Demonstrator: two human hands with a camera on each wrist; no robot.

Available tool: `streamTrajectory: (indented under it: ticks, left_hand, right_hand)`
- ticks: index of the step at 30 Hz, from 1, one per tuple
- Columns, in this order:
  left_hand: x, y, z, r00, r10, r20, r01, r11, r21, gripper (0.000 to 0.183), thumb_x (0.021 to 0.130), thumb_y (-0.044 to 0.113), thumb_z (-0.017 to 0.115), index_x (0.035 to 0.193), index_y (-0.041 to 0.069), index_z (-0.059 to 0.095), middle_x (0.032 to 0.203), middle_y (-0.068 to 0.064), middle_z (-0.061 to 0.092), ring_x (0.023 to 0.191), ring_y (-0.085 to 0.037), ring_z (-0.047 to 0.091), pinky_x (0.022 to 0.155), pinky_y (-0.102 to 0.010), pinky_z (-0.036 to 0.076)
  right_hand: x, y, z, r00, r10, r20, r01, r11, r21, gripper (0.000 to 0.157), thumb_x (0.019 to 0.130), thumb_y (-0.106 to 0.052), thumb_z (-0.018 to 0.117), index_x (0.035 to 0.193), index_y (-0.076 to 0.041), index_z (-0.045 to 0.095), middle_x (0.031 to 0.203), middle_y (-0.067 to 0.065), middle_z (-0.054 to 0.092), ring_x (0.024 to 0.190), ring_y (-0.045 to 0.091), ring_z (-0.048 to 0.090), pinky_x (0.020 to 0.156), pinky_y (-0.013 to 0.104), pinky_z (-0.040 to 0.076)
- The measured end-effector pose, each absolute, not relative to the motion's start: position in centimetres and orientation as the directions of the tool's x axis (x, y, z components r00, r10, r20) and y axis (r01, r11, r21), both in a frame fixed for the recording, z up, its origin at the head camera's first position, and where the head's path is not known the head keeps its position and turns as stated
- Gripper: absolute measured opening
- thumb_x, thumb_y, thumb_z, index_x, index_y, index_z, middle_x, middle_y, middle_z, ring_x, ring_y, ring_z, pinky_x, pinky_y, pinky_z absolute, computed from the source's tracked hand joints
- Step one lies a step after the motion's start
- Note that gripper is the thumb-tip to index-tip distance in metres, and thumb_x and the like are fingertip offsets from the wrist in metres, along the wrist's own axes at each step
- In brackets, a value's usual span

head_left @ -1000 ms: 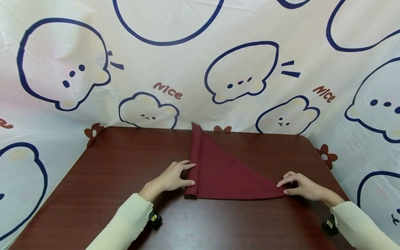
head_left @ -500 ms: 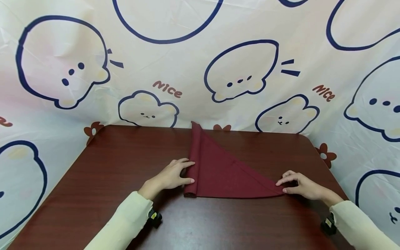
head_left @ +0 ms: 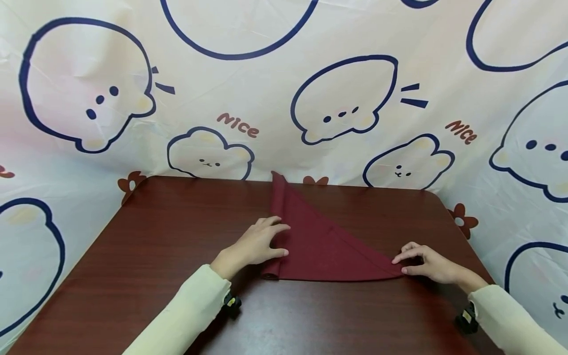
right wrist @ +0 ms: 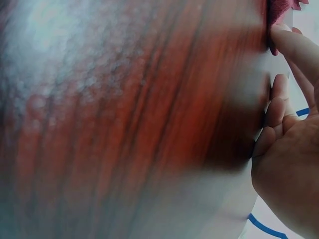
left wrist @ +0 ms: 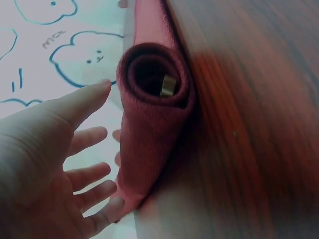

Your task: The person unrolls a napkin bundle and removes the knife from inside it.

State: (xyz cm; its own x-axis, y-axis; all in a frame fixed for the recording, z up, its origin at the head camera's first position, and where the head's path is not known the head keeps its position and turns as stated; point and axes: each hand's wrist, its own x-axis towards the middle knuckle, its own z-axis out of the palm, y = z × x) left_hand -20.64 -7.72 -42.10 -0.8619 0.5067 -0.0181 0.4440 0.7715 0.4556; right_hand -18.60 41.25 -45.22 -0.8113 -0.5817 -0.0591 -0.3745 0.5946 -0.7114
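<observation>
A dark red cloth (head_left: 319,251) lies on the table, its left side wound into a roll (head_left: 278,195) and the rest flat, narrowing to a corner at the right. My left hand (head_left: 255,245) is over the near part of the roll, fingers spread and thumb apart. The left wrist view shows the hollow end of the roll (left wrist: 154,134), with a small tan piece (left wrist: 168,85) inside, beside my extended fingers. At the right corner, my right hand (head_left: 429,265) pinches the cloth between thumb and index finger; a bit of cloth (right wrist: 277,12) shows in the right wrist view.
The brown wooden table (head_left: 177,222) extends on both sides of the cloth and in front of it. A pale curtain (head_left: 275,98) with cartoon drawings hangs behind and along the sides. The roll's far end reaches the table's back edge.
My left hand has shifted right and slightly away from me, from the roll's left side to over it. My right hand and the cloth have stayed in place.
</observation>
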Motion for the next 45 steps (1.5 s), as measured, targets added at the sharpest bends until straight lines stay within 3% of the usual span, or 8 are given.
streamTrajectory:
  ticks: [15,26,45]
  left_hand:
    - [-20.4,-7.7,-42.8,-0.853,0.510,-0.110,0.461,0.835,0.299,0.062,0.087,0.055,0.073,0.140,0.024,0.062,0.161,-0.011,0.038,0.145,-0.035,0.038,0.110,-0.058,0.040]
    - [-20.4,-9.1,-43.1,-0.871,0.486,-0.074,0.433,0.830,0.352,0.058,0.086,0.052,0.076,0.134,0.022,0.065,0.159,-0.011,0.041,0.142,-0.038,0.042,0.109,-0.059,0.040]
    - [-20.4,-12.9,-43.0,-0.885,0.457,-0.091,0.363,0.798,0.481,0.060,0.088,0.046,0.075,0.140,0.021,0.059,0.161,-0.011,0.039,0.144,-0.040,0.039,0.111,-0.066,0.037]
  right_hand:
    - [-18.5,41.3,-45.1,-0.816,-0.574,-0.066,-0.362,0.596,-0.717,0.022,0.094,-0.016,0.071,0.116,-0.014,0.075,0.113,0.003,0.054,0.101,-0.001,0.046,0.080,0.021,0.042]
    - [-18.5,41.0,-44.9,-0.815,-0.575,-0.070,-0.356,0.593,-0.722,0.022,0.094,-0.016,0.071,0.115,-0.013,0.075,0.111,0.004,0.052,0.101,0.002,0.045,0.079,0.022,0.041]
    - [-18.6,41.3,-45.1,-0.819,-0.569,-0.074,-0.339,0.583,-0.738,0.021,0.094,-0.014,0.071,0.115,-0.013,0.075,0.111,0.005,0.050,0.101,0.000,0.043,0.080,0.021,0.040]
